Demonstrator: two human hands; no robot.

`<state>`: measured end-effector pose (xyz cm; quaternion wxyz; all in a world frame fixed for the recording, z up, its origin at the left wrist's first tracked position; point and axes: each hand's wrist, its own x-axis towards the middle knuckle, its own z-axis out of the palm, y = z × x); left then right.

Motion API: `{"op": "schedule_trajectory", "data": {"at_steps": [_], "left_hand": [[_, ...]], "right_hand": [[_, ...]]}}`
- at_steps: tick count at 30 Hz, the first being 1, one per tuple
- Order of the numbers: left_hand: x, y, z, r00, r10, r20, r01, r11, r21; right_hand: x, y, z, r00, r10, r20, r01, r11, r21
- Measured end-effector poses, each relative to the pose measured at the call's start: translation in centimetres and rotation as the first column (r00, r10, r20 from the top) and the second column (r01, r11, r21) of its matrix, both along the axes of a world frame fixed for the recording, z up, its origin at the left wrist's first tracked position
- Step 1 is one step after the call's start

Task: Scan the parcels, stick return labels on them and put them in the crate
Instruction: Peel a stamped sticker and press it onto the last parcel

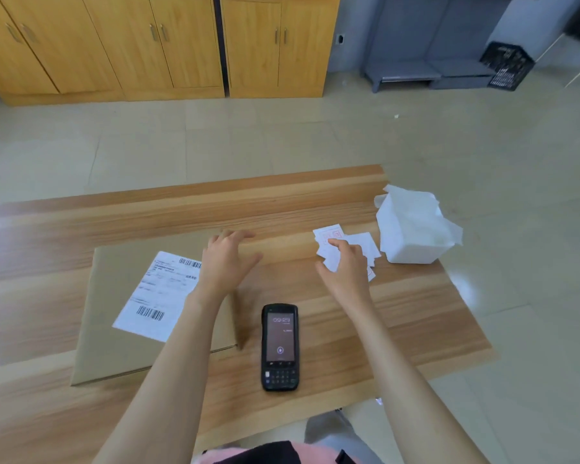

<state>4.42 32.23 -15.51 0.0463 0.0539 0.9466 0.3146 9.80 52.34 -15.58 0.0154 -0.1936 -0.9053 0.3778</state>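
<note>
Brown cardboard parcel lies flat at the left of the table, its white shipping label showing two barcodes and print too small to read. The left hand is spread wide over the parcel's far right corner. The right hand rests loose fingers on the red-printed return labels, and the black scanner nearer in reads 09:29.

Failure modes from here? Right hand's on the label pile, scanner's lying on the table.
1. The return labels lie loose and overlapping under the right hand; it may lift several at once or scatter them.
2. The scanner lies near the table's front edge between the forearms; a pulled-back arm could knock it off.
3. The black crate sits far across the floor, so carrying the parcel there risks a drop.
</note>
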Motion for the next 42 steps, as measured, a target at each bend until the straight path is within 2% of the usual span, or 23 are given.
{"op": "schedule_trajectory", "data": {"at_steps": [6, 12, 18, 26, 34, 37, 42], "left_hand": [[-0.5, 7.9, -0.6, 0.999, 0.023, 0.043, -0.023, 1.0, -0.004], [-0.3, 12.3, -1.2, 0.994, 0.076, 0.08, -0.075, 0.997, -0.021], [0.6, 14.5, -2.5, 0.984, 0.09, 0.157, -0.08, 0.994, -0.069], [1.5, 16.6, -5.5, 0.963, 0.071, 0.259, -0.05, 0.995, -0.088], [-0.2, 17.0, -8.7, 0.965, 0.026, 0.26, 0.002, 0.994, -0.107], [-0.5, 17.1, -9.0, 0.968, 0.013, 0.251, 0.006, 0.997, -0.074], [-1.0, 16.9, -7.5, 0.968, 0.01, 0.25, 0.003, 0.999, -0.053]], "right_hand": [[-1.5, 7.9, -0.4, 0.999, 0.032, 0.039, -0.031, 0.999, -0.017], [-2.5, 12.8, -1.9, 0.991, 0.094, 0.1, -0.091, 0.995, -0.029], [-2.4, 14.7, -5.1, 0.953, 0.182, 0.242, -0.179, 0.983, -0.033], [-3.3, 14.9, -8.5, 0.937, 0.207, 0.281, -0.203, 0.978, -0.041], [-4.0, 14.1, -11.2, 0.946, 0.1, 0.307, -0.149, 0.979, 0.142], [-3.7, 14.0, -11.7, 0.97, 0.076, 0.231, -0.099, 0.991, 0.091], [-3.1, 13.8, -10.5, 0.986, 0.028, 0.163, -0.01, 0.994, -0.107]]}}
